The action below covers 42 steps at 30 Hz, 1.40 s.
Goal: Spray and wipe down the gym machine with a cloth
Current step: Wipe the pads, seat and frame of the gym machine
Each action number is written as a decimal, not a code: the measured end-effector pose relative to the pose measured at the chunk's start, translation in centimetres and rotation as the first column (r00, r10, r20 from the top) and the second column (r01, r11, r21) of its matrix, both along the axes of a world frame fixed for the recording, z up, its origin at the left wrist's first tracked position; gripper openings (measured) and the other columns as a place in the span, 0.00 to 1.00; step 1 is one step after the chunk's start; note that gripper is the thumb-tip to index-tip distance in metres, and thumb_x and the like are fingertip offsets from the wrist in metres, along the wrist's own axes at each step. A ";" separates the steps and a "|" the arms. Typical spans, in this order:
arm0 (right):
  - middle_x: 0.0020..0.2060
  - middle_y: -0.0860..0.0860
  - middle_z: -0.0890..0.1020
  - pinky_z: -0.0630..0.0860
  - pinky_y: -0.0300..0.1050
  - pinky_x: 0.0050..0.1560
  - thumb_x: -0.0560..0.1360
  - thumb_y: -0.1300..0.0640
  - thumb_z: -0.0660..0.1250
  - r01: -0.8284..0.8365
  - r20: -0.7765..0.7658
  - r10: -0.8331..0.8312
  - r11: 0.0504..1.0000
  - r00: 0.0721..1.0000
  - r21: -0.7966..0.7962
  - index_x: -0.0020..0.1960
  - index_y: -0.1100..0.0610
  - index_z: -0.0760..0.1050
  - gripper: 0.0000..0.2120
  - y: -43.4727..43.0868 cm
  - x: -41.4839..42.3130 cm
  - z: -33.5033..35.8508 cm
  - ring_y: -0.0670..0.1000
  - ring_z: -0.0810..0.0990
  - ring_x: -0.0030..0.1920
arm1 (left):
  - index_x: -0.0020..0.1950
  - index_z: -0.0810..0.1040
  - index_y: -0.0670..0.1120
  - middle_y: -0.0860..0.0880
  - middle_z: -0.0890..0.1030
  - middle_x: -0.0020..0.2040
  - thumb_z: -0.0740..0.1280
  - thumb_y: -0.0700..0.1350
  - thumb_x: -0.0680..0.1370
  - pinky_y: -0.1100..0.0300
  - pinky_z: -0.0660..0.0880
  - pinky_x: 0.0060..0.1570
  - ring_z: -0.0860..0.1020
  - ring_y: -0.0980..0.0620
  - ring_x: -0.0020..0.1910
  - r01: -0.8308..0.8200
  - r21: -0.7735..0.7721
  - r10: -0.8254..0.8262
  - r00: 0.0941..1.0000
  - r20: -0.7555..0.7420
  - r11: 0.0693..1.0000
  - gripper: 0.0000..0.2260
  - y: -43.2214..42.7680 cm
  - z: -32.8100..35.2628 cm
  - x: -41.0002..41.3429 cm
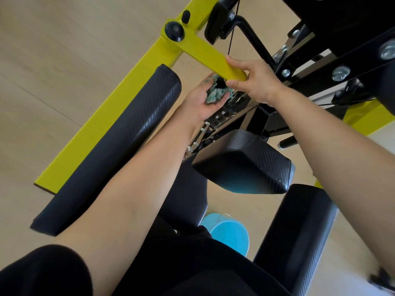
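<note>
A crumpled green cloth (215, 91) is bunched in my left hand (202, 102), pushed against the black mechanism just under the end of a yellow bar (209, 55) of the gym machine. My right hand (255, 80) grips the end of that yellow bar, index finger over its top and thumb beneath. Black carbon-pattern pads (119, 142) of the machine lie below both arms. No spray bottle is in sight.
A light blue bucket (229, 233) with a wire handle stands on the pale wood floor (53, 71) under the machine. Black frame parts, bolts and cables (342, 67) crowd the upper right. A long yellow base beam (100, 129) runs diagonally at left.
</note>
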State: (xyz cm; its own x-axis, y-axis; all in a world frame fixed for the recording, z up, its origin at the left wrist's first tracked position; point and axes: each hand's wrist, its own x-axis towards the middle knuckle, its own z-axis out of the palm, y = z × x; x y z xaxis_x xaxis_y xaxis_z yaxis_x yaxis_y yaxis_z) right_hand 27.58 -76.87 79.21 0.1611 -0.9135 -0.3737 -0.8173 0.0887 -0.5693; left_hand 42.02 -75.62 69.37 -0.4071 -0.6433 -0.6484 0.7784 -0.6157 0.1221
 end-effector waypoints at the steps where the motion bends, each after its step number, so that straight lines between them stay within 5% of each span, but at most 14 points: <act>1: 0.77 0.51 0.69 0.66 0.42 0.74 0.78 0.57 0.73 -0.016 -0.036 0.016 1.000 0.999 -0.004 0.78 0.48 0.67 0.31 -0.3 0.1 0.3 0.49 0.67 0.75 | 0.61 0.75 0.45 0.37 0.76 0.62 0.60 0.41 0.86 0.48 0.85 0.44 0.79 0.37 0.57 -0.010 0.019 0.010 1.000 -0.005 1.000 0.06 -0.6 0.2 -0.2; 6: 0.76 0.54 0.72 0.69 0.48 0.72 0.80 0.54 0.71 -0.070 -0.199 0.065 0.997 0.978 -0.016 0.79 0.44 0.64 0.31 -0.7 0.4 1.2 0.55 0.72 0.72 | 0.72 0.72 0.47 0.36 0.68 0.76 0.57 0.40 0.87 0.44 0.73 0.67 0.70 0.36 0.74 -0.135 0.148 0.140 0.990 -0.023 0.980 0.14 -2.3 0.8 -1.8; 11: 0.75 0.56 0.72 0.68 0.50 0.72 0.80 0.53 0.71 -0.072 -0.218 0.068 0.997 0.974 -0.011 0.80 0.43 0.63 0.32 -0.4 0.6 1.4 0.58 0.71 0.73 | 0.70 0.73 0.45 0.37 0.72 0.73 0.57 0.39 0.86 0.47 0.76 0.59 0.77 0.41 0.65 -0.140 0.111 0.138 0.990 0.022 0.984 0.13 -1.9 1.2 -2.0; 13: 0.74 0.55 0.73 0.68 0.47 0.70 0.80 0.53 0.71 -0.066 -0.212 0.059 0.998 0.975 -0.025 0.79 0.43 0.63 0.31 -0.3 0.6 1.2 0.57 0.72 0.73 | 0.56 0.75 0.43 0.38 0.80 0.57 0.59 0.39 0.86 0.48 0.78 0.56 0.79 0.46 0.49 -0.070 0.042 0.069 0.997 0.025 0.997 0.06 -1.5 1.5 -1.8; 15: 0.74 0.55 0.73 0.67 0.44 0.69 0.80 0.53 0.71 -0.059 -0.210 0.051 0.998 0.976 -0.032 0.79 0.43 0.63 0.31 -0.2 0.7 1.1 0.56 0.71 0.73 | 0.51 0.75 0.45 0.44 0.80 0.47 0.60 0.40 0.85 0.52 0.81 0.47 0.78 0.49 0.44 0.008 -0.016 -0.008 1.000 0.009 1.000 0.06 -0.8 2.0 -1.9; 19: 0.75 0.54 0.73 0.67 0.42 0.67 0.79 0.52 0.72 -0.056 -0.198 0.050 0.998 0.979 -0.025 0.79 0.43 0.64 0.31 0.4 0.7 0.6 0.55 0.72 0.73 | 0.63 0.75 0.47 0.44 0.80 0.53 0.60 0.42 0.86 0.53 0.79 0.46 0.79 0.48 0.46 -0.040 -0.015 0.040 0.999 0.020 0.999 0.08 -0.2 1.9 -2.0; 23: 0.72 0.57 0.75 0.70 0.57 0.73 0.79 0.49 0.72 -0.048 -0.156 0.048 0.999 0.987 0.004 0.79 0.42 0.63 0.32 1.7 0.7 0.0 0.59 0.73 0.72 | 0.73 0.70 0.53 0.41 0.70 0.75 0.60 0.42 0.86 0.52 0.77 0.42 0.76 0.43 0.66 -0.212 0.173 0.204 0.977 0.061 0.962 0.17 -0.3 -1.6 -1.2; 27: 0.73 0.56 0.75 0.70 0.58 0.73 0.79 0.49 0.72 -0.037 -0.147 0.035 0.999 0.989 -0.006 0.79 0.42 0.63 0.32 2.0 0.7 -0.2 0.59 0.73 0.72 | 0.72 0.71 0.48 0.41 0.73 0.71 0.63 0.42 0.85 0.51 0.78 0.48 0.79 0.43 0.58 -0.235 0.233 0.185 0.959 0.216 0.944 0.15 0.4 -3.7 0.0; 30: 0.73 0.56 0.75 0.70 0.58 0.73 0.78 0.49 0.72 -0.028 -0.119 0.027 1.000 0.993 -0.004 0.79 0.42 0.64 0.32 2.1 0.6 -0.4 0.59 0.73 0.72 | 0.61 0.78 0.46 0.43 0.78 0.57 0.60 0.42 0.86 0.50 0.78 0.51 0.79 0.45 0.49 -0.152 0.082 0.106 0.904 0.414 0.985 0.09 1.1 -3.5 0.0; 33: 0.74 0.55 0.74 0.70 0.57 0.74 0.78 0.50 0.72 -0.026 -0.078 0.026 1.000 0.997 0.002 0.79 0.43 0.64 0.32 2.1 0.5 -0.6 0.58 0.73 0.73 | 0.64 0.82 0.50 0.45 0.78 0.62 0.60 0.49 0.84 0.53 0.72 0.63 0.76 0.48 0.58 0.116 -0.090 -0.032 0.769 0.639 0.989 0.14 2.2 -3.1 -0.1; 37: 0.74 0.55 0.74 0.73 0.58 0.71 0.78 0.50 0.73 -0.024 -0.066 0.025 1.000 0.998 0.013 0.79 0.41 0.63 0.33 1.9 0.5 -0.8 0.57 0.76 0.69 | 0.52 0.84 0.51 0.48 0.81 0.51 0.68 0.60 0.75 0.61 0.70 0.52 0.76 0.54 0.49 0.153 -0.210 0.022 0.759 0.650 0.966 0.15 3.4 -1.5 1.0; 39: 0.74 0.55 0.73 0.74 0.59 0.70 0.78 0.49 0.73 -0.025 -0.059 0.026 1.000 0.998 0.018 0.79 0.40 0.63 0.33 2.0 0.4 -0.8 0.57 0.77 0.68 | 0.65 0.81 0.47 0.46 0.82 0.61 0.62 0.48 0.83 0.65 0.69 0.57 0.76 0.56 0.58 0.245 -0.292 0.036 0.707 0.706 0.925 0.14 3.7 -1.8 1.0; 42: 0.73 0.56 0.74 0.75 0.59 0.69 0.78 0.49 0.73 -0.021 -0.059 0.022 1.000 0.998 0.020 0.79 0.40 0.63 0.33 2.0 0.5 -0.8 0.58 0.76 0.68 | 0.79 0.66 0.45 0.44 0.73 0.74 0.55 0.35 0.83 0.78 0.66 0.58 0.71 0.56 0.67 0.388 -0.465 0.250 0.489 0.836 0.795 0.24 4.6 -2.9 1.2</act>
